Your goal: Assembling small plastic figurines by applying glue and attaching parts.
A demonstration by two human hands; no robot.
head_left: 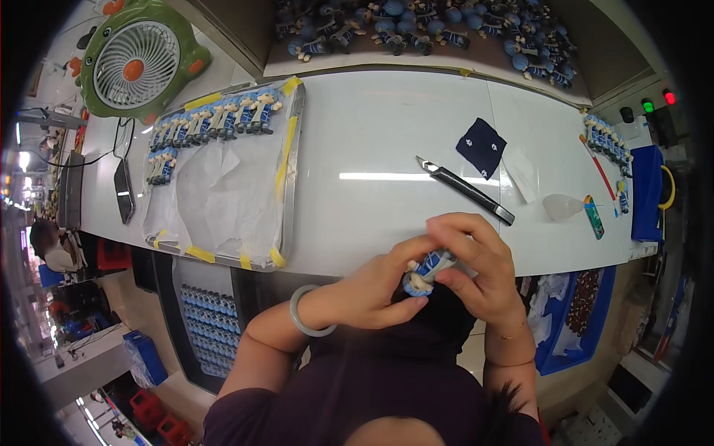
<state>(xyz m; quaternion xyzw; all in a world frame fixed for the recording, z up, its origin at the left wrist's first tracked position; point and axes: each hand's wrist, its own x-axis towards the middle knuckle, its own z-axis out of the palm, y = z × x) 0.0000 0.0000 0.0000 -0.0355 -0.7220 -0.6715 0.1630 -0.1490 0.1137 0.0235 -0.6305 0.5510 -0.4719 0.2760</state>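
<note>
Close to the near edge of the white table, a small blue-haired figurine (420,282) in blue and white is held between my two hands. My left hand (375,290), with a pale bangle on the wrist, closes its thumb and fingers about the figurine from the left. From the right, my right hand (482,271) pinches the body; its fingers partly hide the figurine. A black utility knife (472,195) lies beyond my hands, beside a dark blue cloth square (482,149) with small pale motifs.
A paper-lined tray (288,186) with yellow tape carries rows of figurines (212,123) at left. A green fan (137,63) stands behind it. A shelf of figurines (401,33) spans the back. At right are a red stick (597,165), a translucent cup (563,207) and a blue bin (647,193).
</note>
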